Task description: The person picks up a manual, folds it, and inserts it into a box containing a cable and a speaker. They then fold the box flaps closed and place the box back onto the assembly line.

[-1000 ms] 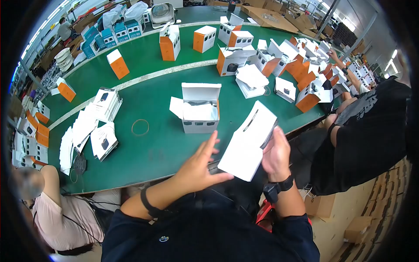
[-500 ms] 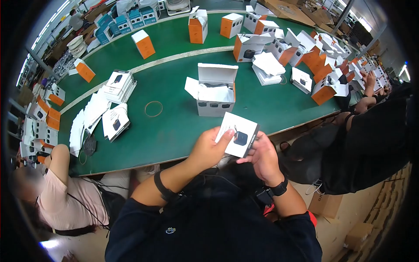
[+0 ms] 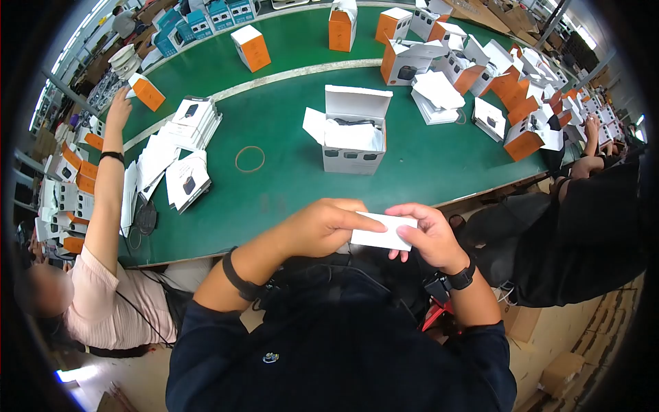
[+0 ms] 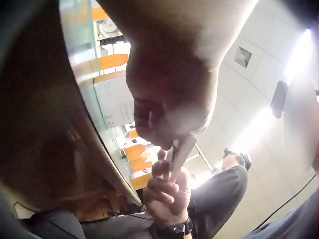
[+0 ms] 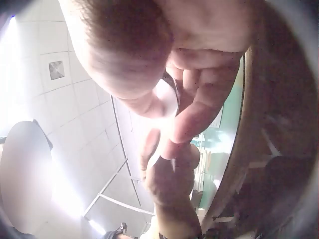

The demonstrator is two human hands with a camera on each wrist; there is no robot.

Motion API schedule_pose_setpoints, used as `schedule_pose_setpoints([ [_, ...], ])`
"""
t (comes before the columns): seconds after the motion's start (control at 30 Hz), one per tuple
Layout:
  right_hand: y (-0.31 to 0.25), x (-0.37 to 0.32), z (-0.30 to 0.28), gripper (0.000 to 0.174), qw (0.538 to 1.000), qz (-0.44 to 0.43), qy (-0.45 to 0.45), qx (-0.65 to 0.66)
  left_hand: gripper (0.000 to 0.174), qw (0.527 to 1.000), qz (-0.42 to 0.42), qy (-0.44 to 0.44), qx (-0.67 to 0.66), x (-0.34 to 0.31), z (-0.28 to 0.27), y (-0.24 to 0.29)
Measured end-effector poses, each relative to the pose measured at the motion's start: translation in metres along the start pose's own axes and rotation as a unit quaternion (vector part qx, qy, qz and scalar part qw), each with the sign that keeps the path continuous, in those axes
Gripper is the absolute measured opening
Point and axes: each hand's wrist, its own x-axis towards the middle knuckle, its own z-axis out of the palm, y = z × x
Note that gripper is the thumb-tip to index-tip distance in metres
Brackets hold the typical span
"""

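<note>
Just beyond the table's front edge, a white folded manual (image 3: 376, 239) is held between both hands, its blank side facing up. My left hand (image 3: 324, 229) pinches its left end with the thumb laid on top. The right hand (image 3: 436, 240) grips the other end, thumb pressing on the upper face and fingers beneath. In the left wrist view the manual (image 4: 182, 153) appears edge-on between the hands. Beyond them an open white box (image 3: 351, 162) stands on the green table (image 3: 274, 196), its lid raised, with a black cable and white wrapping inside.
Stacked manuals (image 3: 195, 123) lie to the left by a rubber band (image 3: 250, 158); another stack (image 3: 436, 99) lies at right. Several orange-and-white boxes (image 3: 251, 49) stand along the back and right. A neighbour's arm (image 3: 110, 185) reaches over the table's left end.
The manual was spread wide in the right hand, then showed its printed cover; now a narrower blank side faces up. My left hand has taken hold of it. The left neighbour's arm has reached forward.
</note>
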Motion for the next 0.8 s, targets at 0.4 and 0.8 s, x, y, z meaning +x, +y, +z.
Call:
schedule_pose_setpoints([
  [0.4, 0.005, 0.021, 0.010, 0.026, 0.991, 0.007, 0.010, -0.136, 0.024, 0.967, -0.225, 0.084, 0.084, 0.012, -0.001, 0.035],
  [0.8, -0.023, 0.016, -0.021, 0.015, 0.942, -0.189, 0.212, -0.178, 0.010, 0.956, -0.123, 0.258, 0.064, -0.012, -0.018, 0.020],
])
